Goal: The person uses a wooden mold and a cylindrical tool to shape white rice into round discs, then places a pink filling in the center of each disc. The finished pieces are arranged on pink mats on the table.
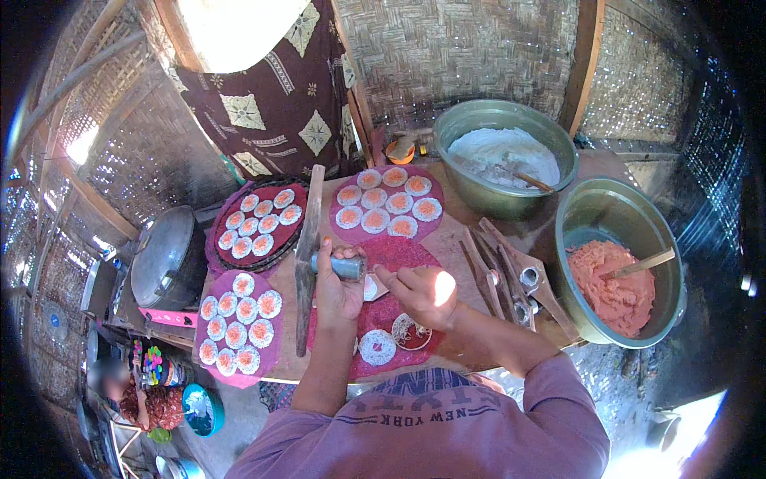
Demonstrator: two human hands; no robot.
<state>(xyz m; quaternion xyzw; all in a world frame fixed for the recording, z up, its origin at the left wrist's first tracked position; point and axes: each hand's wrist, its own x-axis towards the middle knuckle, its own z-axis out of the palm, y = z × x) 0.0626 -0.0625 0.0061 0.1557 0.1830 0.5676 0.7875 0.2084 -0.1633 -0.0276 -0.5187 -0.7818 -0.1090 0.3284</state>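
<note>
Above the tabletop (452, 226), the left hand (338, 294) closes round a grey tube (349, 268), long axis toward three o'clock, where the right hand (419, 296) curls just beside; its grip I cannot tell.

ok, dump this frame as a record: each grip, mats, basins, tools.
left grip: closed around grey cylinder, long wooden bar beside it
right grip: near cylinder's right end; anything held unclear
far mat: magenta; white rounds with orange topping
near mat: magenta; white round without topping
far basin: green; white mix
near basin: green; orange mix
tools: wooden pieces left of near basin
</note>
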